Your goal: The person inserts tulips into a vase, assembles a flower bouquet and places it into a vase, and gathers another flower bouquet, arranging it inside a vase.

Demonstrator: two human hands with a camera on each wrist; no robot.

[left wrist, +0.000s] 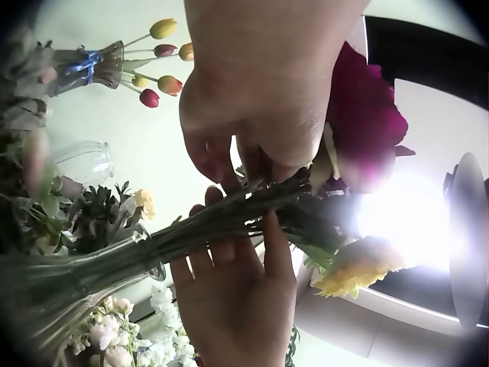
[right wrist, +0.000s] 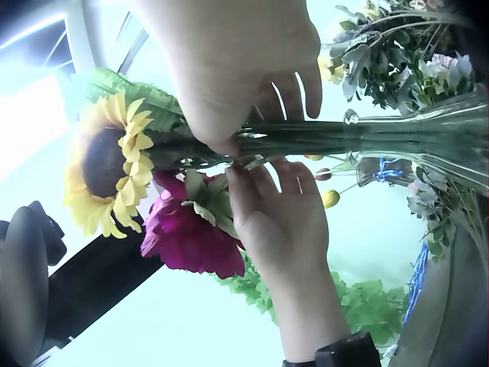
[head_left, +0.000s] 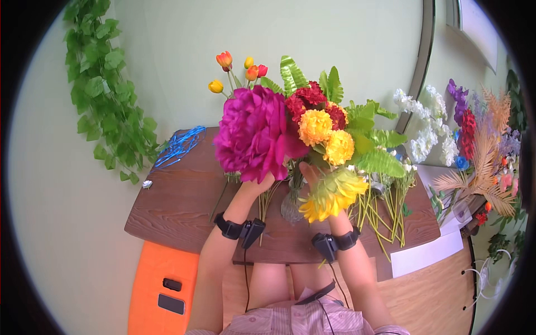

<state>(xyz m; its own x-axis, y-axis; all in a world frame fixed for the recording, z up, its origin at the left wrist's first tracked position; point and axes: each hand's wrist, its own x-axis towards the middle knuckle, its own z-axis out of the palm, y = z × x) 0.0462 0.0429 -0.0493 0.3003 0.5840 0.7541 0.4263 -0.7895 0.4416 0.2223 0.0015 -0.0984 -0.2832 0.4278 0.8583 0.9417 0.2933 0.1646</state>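
Note:
A mixed bouquet stands in a clear glass vase (head_left: 291, 209) near the table's middle. It has a large magenta peony (head_left: 251, 134), a drooping sunflower (head_left: 335, 194), yellow pompom blooms (head_left: 315, 127), dark red blooms (head_left: 310, 96) and green leaves. Both hands hold the bundled flower stems (right wrist: 306, 138) above the vase mouth. The left hand (left wrist: 256, 115) has its thumb and fingertips at the stems, close below the peony. From the other side, the right hand (right wrist: 244, 69) sets its thumb against the bundle, fingers behind it. In the head view, blooms partly hide both hands.
Loose cut stems (head_left: 391, 212) with small white blooms lie on the wooden table (head_left: 167, 209), right. Blue ribbon (head_left: 181, 146) lies back left. Tulips (head_left: 252, 71) rise behind the bouquet. More artificial flowers (head_left: 474, 151) stand far right. An orange seat (head_left: 156, 279) holds a phone (head_left: 171, 304).

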